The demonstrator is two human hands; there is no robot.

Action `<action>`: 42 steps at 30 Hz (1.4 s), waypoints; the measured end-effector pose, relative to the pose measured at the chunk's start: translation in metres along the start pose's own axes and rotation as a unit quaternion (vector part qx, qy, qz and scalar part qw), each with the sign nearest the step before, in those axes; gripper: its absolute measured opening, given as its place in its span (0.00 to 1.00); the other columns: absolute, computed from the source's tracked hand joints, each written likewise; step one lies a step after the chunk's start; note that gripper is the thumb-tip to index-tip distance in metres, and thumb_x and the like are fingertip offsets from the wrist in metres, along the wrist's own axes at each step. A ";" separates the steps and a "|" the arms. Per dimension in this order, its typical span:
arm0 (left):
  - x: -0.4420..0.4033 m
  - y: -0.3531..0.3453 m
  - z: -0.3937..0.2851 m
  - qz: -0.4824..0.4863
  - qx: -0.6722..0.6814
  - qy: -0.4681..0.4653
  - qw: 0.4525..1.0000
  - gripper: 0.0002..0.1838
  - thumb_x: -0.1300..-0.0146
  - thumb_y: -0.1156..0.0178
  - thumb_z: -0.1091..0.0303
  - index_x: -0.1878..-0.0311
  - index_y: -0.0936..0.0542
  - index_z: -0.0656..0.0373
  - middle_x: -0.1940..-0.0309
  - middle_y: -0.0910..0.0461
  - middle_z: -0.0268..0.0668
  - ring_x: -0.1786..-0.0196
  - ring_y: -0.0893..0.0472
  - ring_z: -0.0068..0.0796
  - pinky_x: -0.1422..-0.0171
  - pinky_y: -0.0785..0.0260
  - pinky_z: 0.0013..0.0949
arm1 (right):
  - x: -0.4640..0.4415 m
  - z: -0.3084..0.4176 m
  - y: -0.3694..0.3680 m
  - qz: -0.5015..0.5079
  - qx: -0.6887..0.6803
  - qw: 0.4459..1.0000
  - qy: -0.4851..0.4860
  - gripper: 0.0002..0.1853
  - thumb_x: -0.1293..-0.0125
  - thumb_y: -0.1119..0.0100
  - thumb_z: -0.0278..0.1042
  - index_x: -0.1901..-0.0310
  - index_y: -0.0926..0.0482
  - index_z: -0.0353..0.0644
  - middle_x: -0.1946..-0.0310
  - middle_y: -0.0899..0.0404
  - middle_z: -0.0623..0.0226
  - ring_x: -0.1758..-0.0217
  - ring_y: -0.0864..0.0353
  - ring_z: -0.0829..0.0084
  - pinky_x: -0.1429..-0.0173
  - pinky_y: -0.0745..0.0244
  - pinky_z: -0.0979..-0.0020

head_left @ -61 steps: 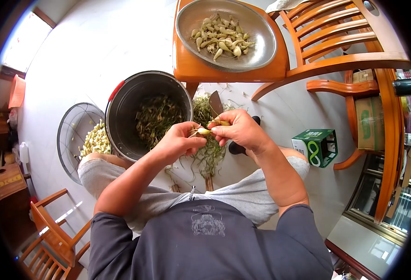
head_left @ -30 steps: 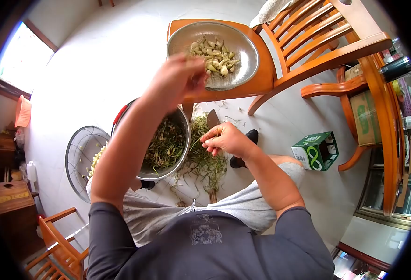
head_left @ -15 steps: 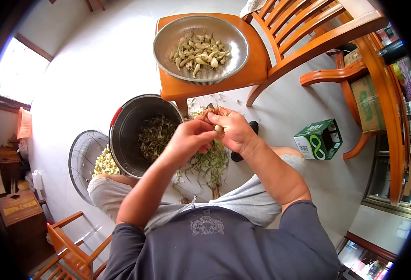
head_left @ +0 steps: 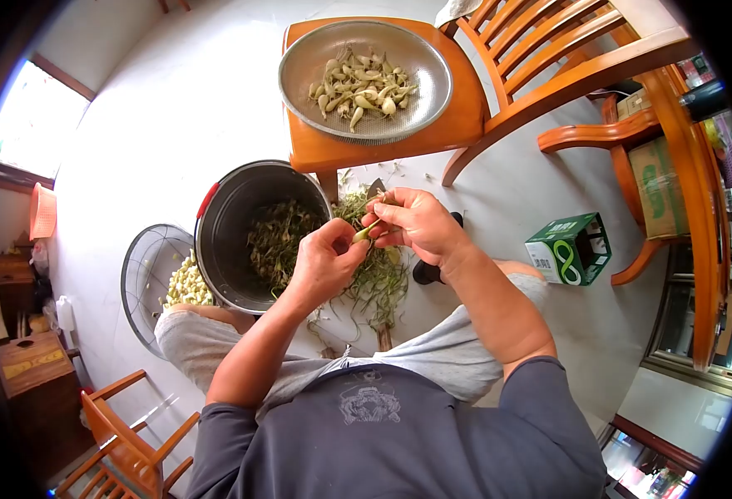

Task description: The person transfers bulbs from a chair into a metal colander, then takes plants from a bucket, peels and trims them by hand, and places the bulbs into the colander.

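My left hand (head_left: 323, 256) pinches a small pale-green onion-like bulb (head_left: 361, 236) between thumb and fingers. The bulb's thin stem runs up to the curled fingers of my right hand (head_left: 420, 223), which grip it. A dark, pointed flat piece (head_left: 375, 187) shows just beyond my right fingertips; whether it is a blade in the hand or lies behind it, I cannot tell. Below both hands, green stalk trimmings (head_left: 374, 291) are heaped on the floor. Left of them a black bucket (head_left: 216, 249) with a red grip holds withered trimmings.
A metal mesh basket (head_left: 299, 96) with several untrimmed bulbs rests on a wooden chair (head_left: 466, 137) ahead. Beside the bucket, a wire strainer (head_left: 140, 274) holds pale trimmed bulbs (head_left: 187, 284). A green-and-white box (head_left: 567, 249) stands on the right; a small wooden chair (head_left: 133, 441) is lower left.
My hands have drawn slightly apart. My left hand has turned, and the bulb, earlier whitish and round-looking between the hands, now shows lengthwise with its stem. The view has shifted slightly.
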State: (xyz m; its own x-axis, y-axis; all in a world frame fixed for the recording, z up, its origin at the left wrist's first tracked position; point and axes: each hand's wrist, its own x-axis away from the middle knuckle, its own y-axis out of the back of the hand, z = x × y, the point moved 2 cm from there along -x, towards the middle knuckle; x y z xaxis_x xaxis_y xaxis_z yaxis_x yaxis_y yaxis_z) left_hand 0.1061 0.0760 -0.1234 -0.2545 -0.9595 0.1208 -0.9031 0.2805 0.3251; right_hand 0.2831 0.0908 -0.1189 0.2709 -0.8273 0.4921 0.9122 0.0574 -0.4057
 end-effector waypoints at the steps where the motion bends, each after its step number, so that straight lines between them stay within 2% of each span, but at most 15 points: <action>1: 0.001 0.004 0.001 -0.003 -0.021 0.002 1.000 0.09 0.44 0.35 0.70 0.71 0.25 0.64 0.81 0.26 0.31 0.77 0.29 0.16 0.72 0.34 0.26 | -0.001 -0.002 0.000 0.010 0.020 1.000 -0.001 0.07 0.32 0.42 0.30 0.57 0.23 0.35 0.66 0.19 0.64 0.66 0.18 0.75 0.61 0.18 0.73; 11: 0.007 0.016 0.003 0.067 -0.072 -0.007 0.995 0.09 0.40 0.37 0.69 0.59 0.18 0.63 0.72 0.18 0.46 0.72 0.17 0.31 0.65 0.26 0.33 | 0.000 -0.010 -0.013 0.067 0.205 0.976 0.006 0.06 0.35 0.44 0.21 0.58 0.21 0.31 0.67 0.19 0.63 0.67 0.18 0.76 0.62 0.19 0.75; 12: 0.007 0.017 0.008 0.063 -0.085 -0.028 0.994 0.10 0.40 0.35 0.67 0.59 0.17 0.63 0.73 0.18 0.42 0.75 0.22 0.22 0.69 0.29 0.29 | -0.001 -0.010 -0.016 0.069 0.231 0.970 0.023 0.06 0.35 0.45 0.20 0.58 0.21 0.31 0.67 0.18 0.64 0.67 0.19 0.78 0.62 0.19 0.76; 16: 0.010 0.021 0.003 0.036 -0.188 -0.161 0.968 0.07 0.41 0.37 0.68 0.69 0.22 0.62 0.77 0.23 0.45 0.76 0.22 0.45 0.71 0.29 0.38 | 0.000 -0.015 -0.023 0.031 0.356 0.923 0.143 0.08 0.40 0.44 0.23 0.61 0.19 0.32 0.68 0.16 0.57 0.68 0.16 0.68 0.61 0.21 0.70; 20: 0.013 0.017 -0.005 0.003 -0.227 -0.247 0.942 0.12 0.43 0.39 0.72 0.77 0.33 0.60 0.82 0.28 0.43 0.78 0.25 0.48 0.75 0.33 0.43 | -0.010 -0.025 -0.019 -0.077 0.463 0.846 0.253 0.10 0.44 0.44 0.25 0.63 0.17 0.34 0.66 0.17 0.49 0.62 0.16 0.56 0.54 0.21 0.64; 23: 0.013 0.022 -0.021 0.009 -0.191 -0.238 0.952 0.10 0.42 0.39 0.73 0.76 0.30 0.61 0.82 0.28 0.43 0.80 0.27 0.44 0.75 0.33 0.41 | -0.032 -0.030 0.004 -0.138 0.430 0.869 0.202 0.11 0.45 0.44 0.28 0.62 0.15 0.36 0.65 0.16 0.51 0.60 0.15 0.56 0.52 0.21 0.64; 25: 0.000 0.031 -0.029 0.025 -0.088 -0.139 0.986 0.11 0.39 0.36 0.68 0.70 0.25 0.63 0.82 0.29 0.40 0.80 0.30 0.22 0.74 0.34 0.33 | -0.029 -0.028 0.008 -0.042 0.446 0.888 0.099 0.13 0.45 0.43 0.29 0.59 0.16 0.35 0.63 0.16 0.50 0.58 0.16 0.56 0.50 0.22 0.64; 27: -0.033 0.042 -0.044 0.011 -0.103 -0.155 0.982 0.14 0.36 0.38 0.61 0.64 0.20 0.65 0.82 0.27 0.34 0.79 0.29 0.18 0.73 0.34 0.29 | -0.022 -0.036 0.003 0.040 0.534 0.841 0.077 0.15 0.45 0.43 0.30 0.57 0.16 0.36 0.59 0.17 0.49 0.55 0.17 0.56 0.47 0.23 0.64; 28: -0.052 0.047 -0.062 0.020 -0.054 -0.096 0.994 0.16 0.40 0.37 0.61 0.73 0.22 0.67 0.81 0.24 0.42 0.79 0.24 0.29 0.71 0.31 0.35 | -0.017 -0.043 0.000 0.083 0.574 0.812 0.066 0.15 0.45 0.43 0.31 0.55 0.17 0.37 0.57 0.17 0.49 0.54 0.17 0.56 0.45 0.24 0.63; 31: -0.128 0.055 -0.105 0.058 -0.007 -0.073 0.996 0.18 0.39 0.38 0.56 0.75 0.20 0.64 0.82 0.23 0.35 0.83 0.27 0.21 0.77 0.34 0.30 | -0.011 -0.069 -0.003 0.013 0.701 0.673 0.236 0.09 0.45 0.40 0.31 0.63 0.15 0.42 0.63 0.18 0.56 0.53 0.23 0.53 0.42 0.31 0.58; 33: -0.164 0.055 -0.113 0.030 -0.170 -0.073 0.982 0.19 0.39 0.38 0.55 0.76 0.20 0.62 0.85 0.25 0.32 0.84 0.29 0.18 0.80 0.37 0.28 | -0.015 -0.065 -0.001 0.048 0.697 0.691 0.185 0.06 0.44 0.40 0.31 0.67 0.15 0.43 0.67 0.20 0.57 0.54 0.24 0.54 0.45 0.32 0.58; 36: -0.143 0.072 -0.131 -0.095 -0.189 -0.236 0.948 0.21 0.39 0.38 0.61 0.50 0.23 0.70 0.62 0.19 0.56 0.58 0.17 0.44 0.54 0.25 0.44 | -0.006 -0.050 -0.008 0.062 0.698 0.694 0.165 0.06 0.43 0.42 0.30 0.72 0.15 0.43 0.69 0.21 0.57 0.55 0.24 0.54 0.47 0.34 0.57; 37: -0.149 0.085 -0.118 -0.066 -0.152 -0.139 0.976 0.28 0.37 0.37 0.55 0.43 0.27 0.68 0.58 0.19 0.49 0.60 0.19 0.40 0.55 0.24 0.42 | -0.001 -0.044 -0.012 0.059 0.699 0.693 0.168 0.07 0.43 0.43 0.30 0.74 0.15 0.43 0.69 0.21 0.57 0.55 0.24 0.54 0.47 0.35 0.58; 38: -0.152 0.096 -0.100 -0.092 -0.186 -0.211 0.955 0.20 0.39 0.38 0.54 0.78 0.19 0.62 0.87 0.25 0.32 0.84 0.29 0.17 0.80 0.37 0.27 | 0.003 -0.041 -0.013 0.067 0.714 0.677 0.166 0.07 0.43 0.43 0.30 0.74 0.17 0.41 0.69 0.21 0.56 0.58 0.23 0.54 0.50 0.31 0.57; 42: -0.132 0.138 0.014 -0.030 -0.166 0.069 0.983 0.13 0.42 0.41 0.61 0.74 0.19 0.62 0.83 0.22 0.35 0.83 0.27 0.20 0.81 0.33 0.28 | 0.010 -0.047 -0.012 0.105 0.676 0.714 0.150 0.05 0.43 0.42 0.28 0.65 0.21 0.38 0.71 0.23 0.56 0.62 0.24 0.53 0.56 0.27 0.56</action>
State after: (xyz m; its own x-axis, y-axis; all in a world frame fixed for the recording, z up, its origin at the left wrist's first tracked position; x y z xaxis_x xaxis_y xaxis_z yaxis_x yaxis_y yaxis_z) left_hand 0.0104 0.2414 -0.1081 -0.1343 -0.9681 0.2114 -0.7461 0.2392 0.6214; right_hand 0.2605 0.0555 -0.1457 0.5529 -0.7917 0.2598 0.3799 0.5170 0.7671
